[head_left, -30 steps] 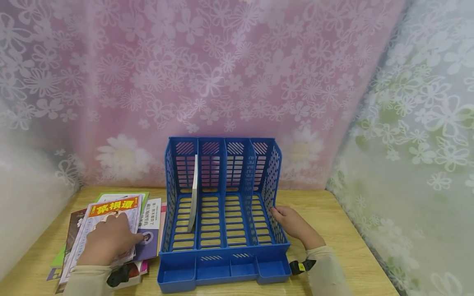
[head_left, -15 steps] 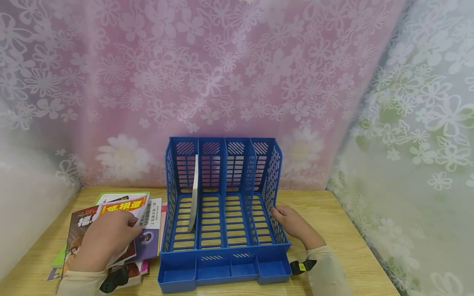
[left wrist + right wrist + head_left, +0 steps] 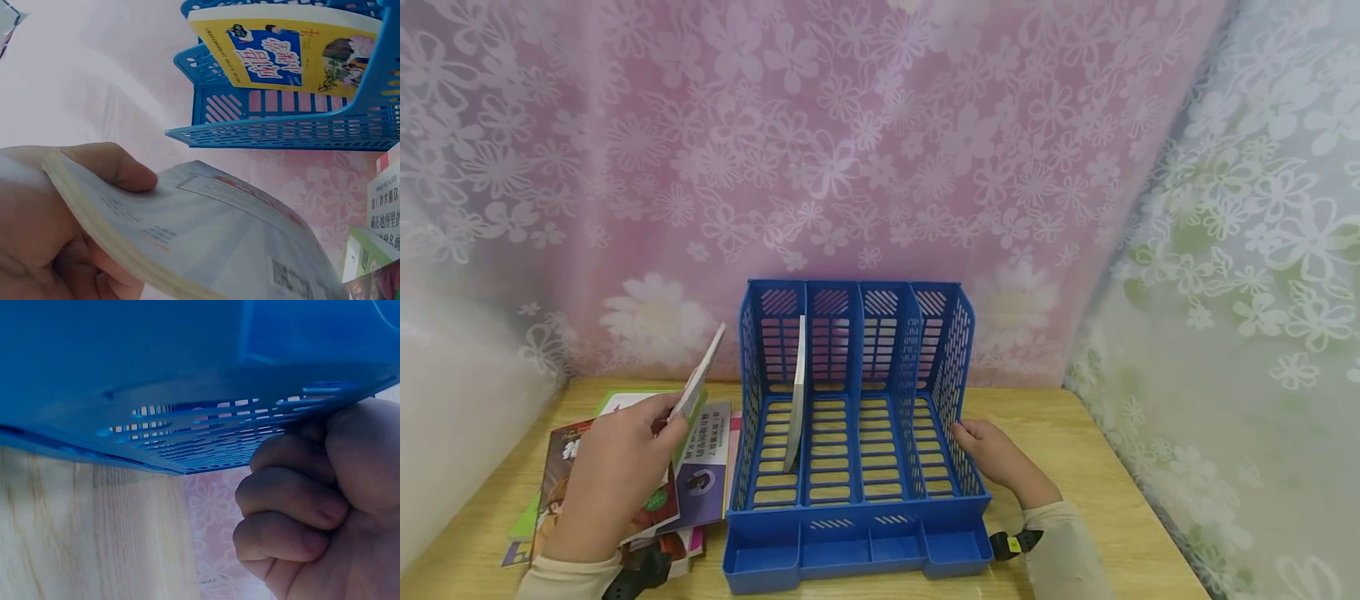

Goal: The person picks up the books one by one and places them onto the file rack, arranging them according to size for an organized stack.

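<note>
My left hand [image 3: 617, 471] pinches a thin paperback book [image 3: 700, 373] above the pile at the left. The book is tilted nearly on edge, and its pale back cover [image 3: 206, 231] fills the lower part of the left wrist view. Right of it stands a blue file rack [image 3: 767, 537] with several upright slots. One yellow-covered book [image 3: 281, 53] stands in the leftmost slot, seen from its spine side in the head view. My right hand [image 3: 1000, 458] grips the rack's right side wall, its fingers [image 3: 290, 500] curled at the edge in the right wrist view.
Under my left hand lies a loose pile of books, with a brown-covered one [image 3: 561, 467] and a purple-and-white one [image 3: 703, 492]. Small open trays run along the rack's front. A flowered pink curtain [image 3: 865, 167] hangs behind the wooden table [image 3: 1067, 442].
My left hand has lifted the orange-titled book off the pile and tipped it up on edge, uncovering the brown book. My right hand has stayed on the rack.
</note>
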A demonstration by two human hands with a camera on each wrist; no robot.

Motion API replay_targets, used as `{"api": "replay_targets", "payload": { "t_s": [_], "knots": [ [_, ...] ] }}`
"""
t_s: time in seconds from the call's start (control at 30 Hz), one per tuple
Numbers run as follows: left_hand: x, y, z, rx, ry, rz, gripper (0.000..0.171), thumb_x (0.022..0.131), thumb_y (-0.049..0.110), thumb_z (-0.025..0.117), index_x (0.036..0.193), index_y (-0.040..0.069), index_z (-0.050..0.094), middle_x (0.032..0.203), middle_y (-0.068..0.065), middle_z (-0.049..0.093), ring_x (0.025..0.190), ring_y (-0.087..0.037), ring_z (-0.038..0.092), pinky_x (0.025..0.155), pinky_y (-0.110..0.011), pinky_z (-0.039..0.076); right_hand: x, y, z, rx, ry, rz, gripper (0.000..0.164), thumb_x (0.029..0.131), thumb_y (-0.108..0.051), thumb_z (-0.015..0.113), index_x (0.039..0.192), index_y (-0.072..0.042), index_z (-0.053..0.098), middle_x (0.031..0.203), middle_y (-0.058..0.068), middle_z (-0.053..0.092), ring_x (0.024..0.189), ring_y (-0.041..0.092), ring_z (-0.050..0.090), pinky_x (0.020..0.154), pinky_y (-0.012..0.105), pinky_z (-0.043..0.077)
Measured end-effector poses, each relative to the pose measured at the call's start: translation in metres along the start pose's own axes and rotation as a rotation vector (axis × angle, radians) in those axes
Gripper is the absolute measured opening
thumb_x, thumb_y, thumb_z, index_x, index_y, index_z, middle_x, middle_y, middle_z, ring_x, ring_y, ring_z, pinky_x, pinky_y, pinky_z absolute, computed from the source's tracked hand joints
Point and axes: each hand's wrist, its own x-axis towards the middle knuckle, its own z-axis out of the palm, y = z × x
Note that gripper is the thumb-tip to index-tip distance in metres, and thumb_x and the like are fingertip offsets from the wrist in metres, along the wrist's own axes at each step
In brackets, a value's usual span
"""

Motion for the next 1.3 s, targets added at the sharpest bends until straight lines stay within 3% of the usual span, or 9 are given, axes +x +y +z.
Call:
{"api": "replay_targets", "payload": {
  "t_s": [0.17, 0.3, 0.5, 0.67, 0.83, 1.0, 1.1, 1.2, 1.3],
  "knots": [
    [-0.001, 0.002, -0.001, -0.037, 0.121, 0.000, 0.031, 0.095, 0.022, 0.055, 0.120, 0.008, 0.067, 0.091, -0.012, 0.070, 0.052, -0.018, 0.055, 0.039, -0.028, 0.037, 0.000, 0.003, 0.001, 0.006, 0.000, -0.002, 0.042, 0.106, -0.029, 0.036, 0.073, -0.006, 0.044, 0.060, 0.000, 0.033, 0.052, 0.014, 0.028, 0.051, 0.028, 0.030],
    [0.000, 0.003, -0.002, -0.098, 0.229, -0.017, 0.033, 0.095, 0.023, 0.055, 0.122, 0.008, 0.066, 0.096, -0.013, 0.070, 0.071, -0.027, 0.067, 0.041, -0.029, 0.042, 0.001, 0.003, 0.001, 0.004, 0.006, -0.003, 0.043, 0.106, -0.030, 0.036, 0.072, -0.005, 0.045, 0.060, 0.000, 0.033, 0.052, 0.014, 0.028, 0.050, 0.027, 0.029],
    [0.003, 0.000, 0.003, -0.124, 0.250, -0.028, 0.031, 0.096, 0.024, 0.053, 0.119, 0.008, 0.065, 0.094, -0.009, 0.070, 0.073, -0.025, 0.067, 0.040, -0.029, 0.038, 0.000, 0.002, 0.000, 0.003, 0.014, 0.002, 0.044, 0.106, -0.030, 0.037, 0.072, -0.004, 0.046, 0.059, -0.001, 0.033, 0.052, 0.014, 0.028, 0.050, 0.027, 0.029],
    [0.007, -0.007, 0.014, -0.124, 0.297, -0.026, 0.026, 0.094, 0.022, 0.055, 0.112, 0.005, 0.066, 0.092, -0.009, 0.070, 0.073, -0.026, 0.067, 0.048, -0.033, 0.042, -0.002, 0.000, 0.000, 0.006, 0.012, 0.007, 0.041, 0.106, -0.025, 0.037, 0.070, -0.007, 0.042, 0.059, 0.000, 0.033, 0.051, 0.014, 0.028, 0.050, 0.027, 0.029],
    [0.009, -0.009, 0.021, -0.155, 0.297, -0.062, 0.029, 0.096, 0.022, 0.053, 0.117, 0.004, 0.061, 0.098, -0.012, 0.068, 0.078, -0.028, 0.066, 0.055, -0.039, 0.046, -0.002, -0.002, 0.000, -0.004, 0.015, -0.005, 0.040, 0.106, -0.024, 0.037, 0.070, -0.007, 0.042, 0.059, 0.000, 0.032, 0.051, 0.014, 0.028, 0.050, 0.027, 0.028],
    [0.013, -0.010, 0.026, -0.207, 0.236, -0.069, 0.034, 0.098, 0.022, 0.048, 0.124, 0.001, 0.050, 0.115, -0.017, 0.060, 0.092, -0.035, 0.063, 0.067, -0.050, 0.049, -0.001, -0.002, 0.000, -0.006, 0.018, -0.003, 0.041, 0.106, -0.026, 0.037, 0.071, -0.007, 0.044, 0.060, 0.000, 0.032, 0.052, 0.014, 0.028, 0.051, 0.027, 0.029],
    [0.013, -0.012, 0.024, -0.188, 0.169, -0.061, 0.032, 0.098, 0.021, 0.048, 0.122, 0.000, 0.047, 0.111, -0.018, 0.059, 0.091, -0.035, 0.062, 0.065, -0.049, 0.049, -0.001, -0.002, 0.001, -0.005, 0.014, 0.003, 0.041, 0.106, -0.026, 0.037, 0.071, -0.007, 0.044, 0.060, 0.000, 0.032, 0.052, 0.014, 0.028, 0.050, 0.027, 0.029],
    [0.011, -0.013, 0.014, -0.148, 0.070, -0.076, 0.026, 0.094, 0.020, 0.051, 0.112, 0.002, 0.046, 0.100, -0.015, 0.061, 0.080, -0.029, 0.062, 0.056, -0.040, 0.045, -0.001, -0.001, 0.001, -0.009, 0.014, 0.005, 0.041, 0.106, -0.027, 0.037, 0.071, -0.007, 0.043, 0.060, 0.000, 0.032, 0.052, 0.014, 0.028, 0.051, 0.028, 0.029],
    [0.008, -0.011, 0.004, -0.093, -0.089, -0.094, 0.026, 0.090, 0.022, 0.052, 0.107, 0.004, 0.046, 0.097, -0.015, 0.064, 0.072, -0.024, 0.061, 0.049, -0.033, 0.039, -0.001, 0.000, 0.000, -0.014, 0.018, 0.009, 0.041, 0.106, -0.027, 0.037, 0.070, -0.007, 0.043, 0.060, 0.000, 0.032, 0.052, 0.015, 0.028, 0.051, 0.028, 0.029]
  ]
}}
